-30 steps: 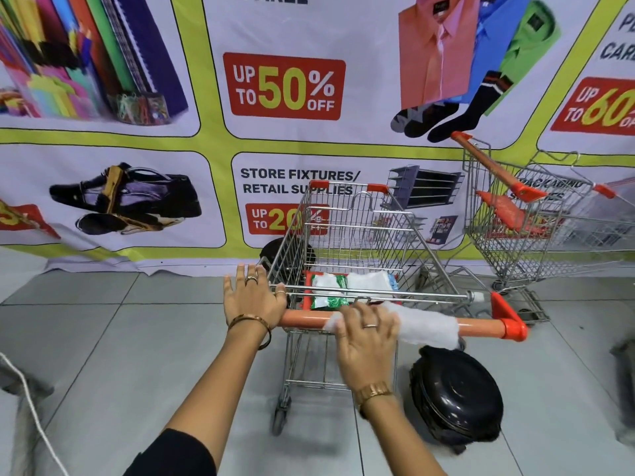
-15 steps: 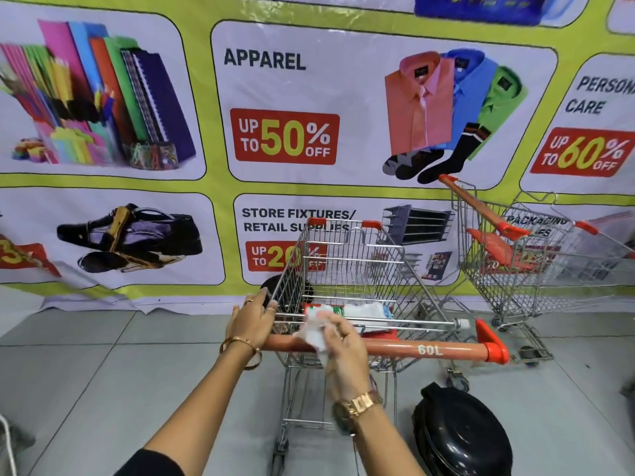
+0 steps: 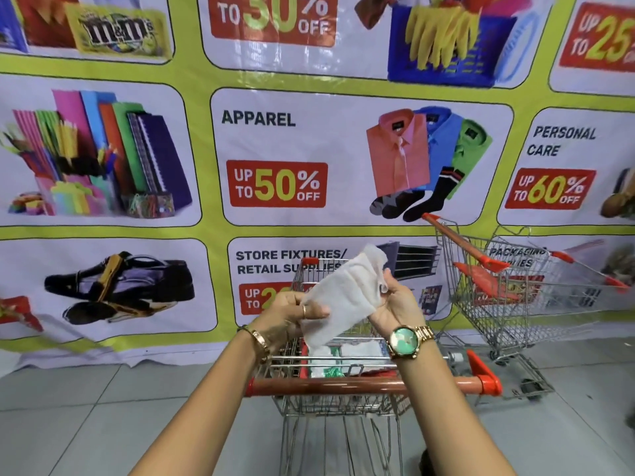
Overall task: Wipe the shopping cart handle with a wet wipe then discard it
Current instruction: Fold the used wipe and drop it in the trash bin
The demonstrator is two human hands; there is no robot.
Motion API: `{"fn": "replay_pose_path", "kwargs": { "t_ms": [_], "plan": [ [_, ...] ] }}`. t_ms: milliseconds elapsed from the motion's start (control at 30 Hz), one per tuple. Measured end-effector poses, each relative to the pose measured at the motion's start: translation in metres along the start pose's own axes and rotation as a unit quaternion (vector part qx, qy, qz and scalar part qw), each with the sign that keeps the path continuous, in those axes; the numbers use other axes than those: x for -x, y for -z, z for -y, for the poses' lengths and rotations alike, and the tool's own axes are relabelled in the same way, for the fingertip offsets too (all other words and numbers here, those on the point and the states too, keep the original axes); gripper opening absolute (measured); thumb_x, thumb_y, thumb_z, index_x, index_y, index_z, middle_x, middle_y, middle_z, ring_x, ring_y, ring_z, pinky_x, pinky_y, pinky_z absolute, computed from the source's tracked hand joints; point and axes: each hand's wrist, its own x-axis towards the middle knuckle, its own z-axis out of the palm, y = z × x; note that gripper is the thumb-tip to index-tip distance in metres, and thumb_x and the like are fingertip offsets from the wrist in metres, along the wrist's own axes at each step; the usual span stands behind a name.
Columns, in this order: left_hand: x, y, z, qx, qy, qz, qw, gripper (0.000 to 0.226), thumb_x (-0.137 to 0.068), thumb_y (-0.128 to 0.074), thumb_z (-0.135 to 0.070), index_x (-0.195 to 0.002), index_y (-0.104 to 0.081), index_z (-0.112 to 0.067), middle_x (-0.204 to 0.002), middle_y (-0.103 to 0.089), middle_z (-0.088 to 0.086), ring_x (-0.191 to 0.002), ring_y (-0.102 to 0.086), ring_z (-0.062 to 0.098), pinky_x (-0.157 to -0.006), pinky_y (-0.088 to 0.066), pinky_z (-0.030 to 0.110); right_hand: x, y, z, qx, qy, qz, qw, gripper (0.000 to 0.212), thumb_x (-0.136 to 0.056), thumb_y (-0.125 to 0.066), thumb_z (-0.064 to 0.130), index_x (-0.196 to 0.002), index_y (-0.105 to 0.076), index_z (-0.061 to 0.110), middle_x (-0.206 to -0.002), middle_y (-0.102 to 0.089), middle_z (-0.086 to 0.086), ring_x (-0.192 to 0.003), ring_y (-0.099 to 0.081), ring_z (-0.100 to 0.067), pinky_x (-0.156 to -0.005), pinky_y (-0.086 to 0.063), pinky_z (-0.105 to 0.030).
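Note:
A white wet wipe [image 3: 347,297] is spread out in the air above the shopping cart, held by both hands. My left hand [image 3: 290,316] pinches its lower left edge. My right hand [image 3: 395,304] grips its right edge near the top. Below the hands runs the cart's orange handle [image 3: 330,386], bare and horizontal, with red end caps. Neither hand touches the handle. A green and white wipes packet [image 3: 343,359] lies in the cart's child seat behind the handle.
A second wire cart [image 3: 515,290] with orange trim stands to the right against the banner wall [image 3: 103,166]. A dark round object [image 3: 426,463] peeks in at the bottom right on the grey tiled floor [image 3: 86,424].
Both hands have left the handle and risen with the wipe, which is now opened out between them. The camera has tilted upward.

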Motion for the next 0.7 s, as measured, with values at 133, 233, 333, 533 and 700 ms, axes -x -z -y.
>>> {"fn": "replay_pose_path", "kwargs": {
  "t_ms": [133, 233, 333, 533, 700],
  "plan": [
    [-0.023, 0.003, -0.019, -0.011, -0.013, -0.065, 0.998, 0.029, -0.081, -0.065, 0.003, -0.055, -0.058, -0.008, -0.049, -0.066, -0.003, -0.042, -0.063, 0.008, -0.039, -0.051, 0.017, -0.002, 0.005, 0.022, -0.039, 0.023, -0.043, 0.998, 0.054, -0.092, -0.035, 0.048, -0.096, -0.057, -0.001, -0.082, -0.068, -0.022, -0.080, -0.065, -0.034, -0.081, -0.051, -0.046],
    [-0.040, -0.004, -0.034, -0.013, -0.041, -0.107, 0.993, 0.025, -0.082, -0.066, 0.001, -0.059, -0.062, -0.009, -0.045, -0.066, -0.005, -0.037, -0.061, 0.004, -0.039, -0.049, 0.013, 0.001, 0.012, 0.039, -0.010, 0.042, -0.083, 0.996, 0.038, -0.087, -0.055, 0.034, -0.099, -0.055, -0.002, -0.097, -0.060, -0.019, -0.097, -0.058, -0.031, -0.085, -0.052, -0.042],
    [-0.063, -0.017, -0.045, -0.097, -0.073, -0.135, 0.983, 0.041, -0.081, -0.071, -0.010, -0.048, -0.049, -0.016, -0.038, -0.046, -0.009, -0.035, -0.041, 0.009, -0.039, -0.032, 0.019, 0.005, 0.018, 0.061, 0.103, 0.104, -0.122, 0.982, 0.011, -0.087, -0.048, -0.003, -0.082, -0.057, 0.000, -0.077, -0.067, -0.012, -0.071, -0.066, -0.023, -0.046, -0.058, -0.026],
    [-0.099, -0.077, -0.055, -0.133, -0.084, -0.116, 0.981, 0.035, -0.079, -0.073, -0.013, -0.056, -0.048, -0.011, -0.049, -0.039, 0.001, -0.044, -0.036, 0.011, -0.046, -0.032, 0.020, 0.024, 0.049, 0.126, 0.179, 0.221, -0.217, 0.934, 0.021, -0.084, -0.051, -0.007, -0.072, -0.058, 0.008, -0.074, -0.061, -0.007, -0.050, -0.065, -0.015, -0.039, -0.054, -0.021],
    [-0.123, -0.163, -0.038, -0.117, -0.067, -0.084, 0.987, 0.047, -0.081, -0.068, 0.001, -0.045, -0.040, -0.009, -0.024, -0.041, -0.010, -0.025, -0.043, 0.001, -0.033, -0.039, 0.011, 0.058, 0.107, 0.201, 0.204, 0.281, -0.265, 0.900, 0.027, -0.085, -0.050, -0.010, -0.066, -0.051, 0.010, -0.042, -0.066, 0.001, -0.038, -0.062, -0.010, -0.035, -0.053, -0.025]
  ]
}}
